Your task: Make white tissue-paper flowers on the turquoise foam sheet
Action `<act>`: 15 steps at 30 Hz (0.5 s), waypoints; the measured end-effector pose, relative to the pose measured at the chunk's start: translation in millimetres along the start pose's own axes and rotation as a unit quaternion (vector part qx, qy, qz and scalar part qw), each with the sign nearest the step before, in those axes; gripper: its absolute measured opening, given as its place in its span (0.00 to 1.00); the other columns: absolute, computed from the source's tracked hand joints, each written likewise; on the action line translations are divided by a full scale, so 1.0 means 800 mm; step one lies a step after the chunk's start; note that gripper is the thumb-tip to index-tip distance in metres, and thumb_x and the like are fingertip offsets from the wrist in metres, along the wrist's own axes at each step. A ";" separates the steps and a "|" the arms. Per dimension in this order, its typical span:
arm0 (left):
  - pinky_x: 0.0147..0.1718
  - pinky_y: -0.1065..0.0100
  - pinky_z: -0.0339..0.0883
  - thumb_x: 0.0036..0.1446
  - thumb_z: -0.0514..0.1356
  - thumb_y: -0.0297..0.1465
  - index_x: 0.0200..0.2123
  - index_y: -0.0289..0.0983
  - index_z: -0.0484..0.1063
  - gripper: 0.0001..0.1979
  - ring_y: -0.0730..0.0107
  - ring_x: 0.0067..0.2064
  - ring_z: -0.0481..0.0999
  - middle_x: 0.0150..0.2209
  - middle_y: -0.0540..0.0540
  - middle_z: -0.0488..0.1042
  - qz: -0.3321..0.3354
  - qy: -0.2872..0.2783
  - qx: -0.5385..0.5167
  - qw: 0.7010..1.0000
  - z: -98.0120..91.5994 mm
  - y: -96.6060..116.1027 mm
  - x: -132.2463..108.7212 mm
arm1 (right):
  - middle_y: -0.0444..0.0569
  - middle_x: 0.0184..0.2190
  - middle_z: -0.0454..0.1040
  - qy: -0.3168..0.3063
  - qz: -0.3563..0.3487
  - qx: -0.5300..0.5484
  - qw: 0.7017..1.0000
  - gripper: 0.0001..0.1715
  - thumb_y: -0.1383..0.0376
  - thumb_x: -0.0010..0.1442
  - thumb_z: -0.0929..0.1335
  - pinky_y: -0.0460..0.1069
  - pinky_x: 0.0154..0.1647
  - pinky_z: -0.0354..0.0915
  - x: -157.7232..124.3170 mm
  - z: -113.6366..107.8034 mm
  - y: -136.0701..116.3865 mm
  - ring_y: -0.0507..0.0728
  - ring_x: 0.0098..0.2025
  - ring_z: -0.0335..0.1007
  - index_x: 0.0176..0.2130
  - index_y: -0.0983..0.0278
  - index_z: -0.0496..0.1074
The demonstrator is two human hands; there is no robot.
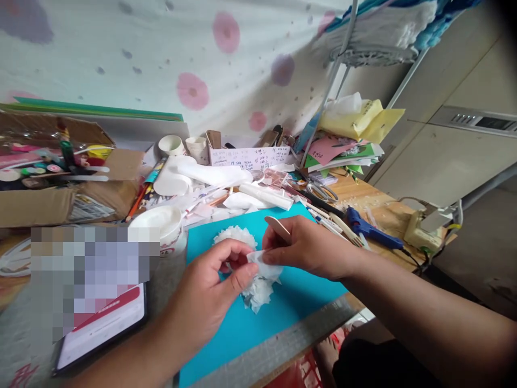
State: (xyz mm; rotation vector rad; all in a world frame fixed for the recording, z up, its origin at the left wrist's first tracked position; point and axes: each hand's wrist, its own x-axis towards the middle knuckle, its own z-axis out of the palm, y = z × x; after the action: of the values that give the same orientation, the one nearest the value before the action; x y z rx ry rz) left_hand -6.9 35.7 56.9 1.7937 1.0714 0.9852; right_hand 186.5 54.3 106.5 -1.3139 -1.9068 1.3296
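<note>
My left hand (212,288) pinches the left edge of a thin white paper piece (264,264) between thumb and finger. On its right side, my right hand (305,248) has its fingertips closed on the same piece. A flat wooden craft stick (278,228) with a rounded end is also tucked in the right hand and points up and left. Just below the hands lies a ruffled cluster of white paper (258,295). A second ruffled white cluster (235,235) sits behind the left hand, partly covered by it. Both rest on a bright blue sheet (307,302).
A white paper bowl (159,223) and a phone (105,328) lie to the left, beneath a blurred patch. Scissors (322,192), a blue glue gun (374,230) and a power adapter (424,229) are at the right. Behind are paper cups (170,144) and a cardboard box (36,207).
</note>
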 end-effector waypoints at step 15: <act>0.26 0.74 0.63 0.54 0.58 0.33 0.26 0.41 0.73 0.06 0.73 0.26 0.70 0.24 0.54 0.72 -0.048 -0.063 0.113 0.990 0.002 -0.001 0.001 | 0.54 0.44 0.71 0.089 0.001 -0.290 0.953 0.14 0.64 0.57 0.68 0.51 0.36 0.62 -0.007 -0.038 0.048 0.57 0.35 0.68 0.44 0.65 0.74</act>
State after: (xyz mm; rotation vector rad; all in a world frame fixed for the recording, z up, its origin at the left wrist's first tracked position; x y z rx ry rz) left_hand -5.5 36.0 55.8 1.9377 1.2175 0.7055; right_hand 230.0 65.7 85.9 -1.6346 -2.2505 0.6262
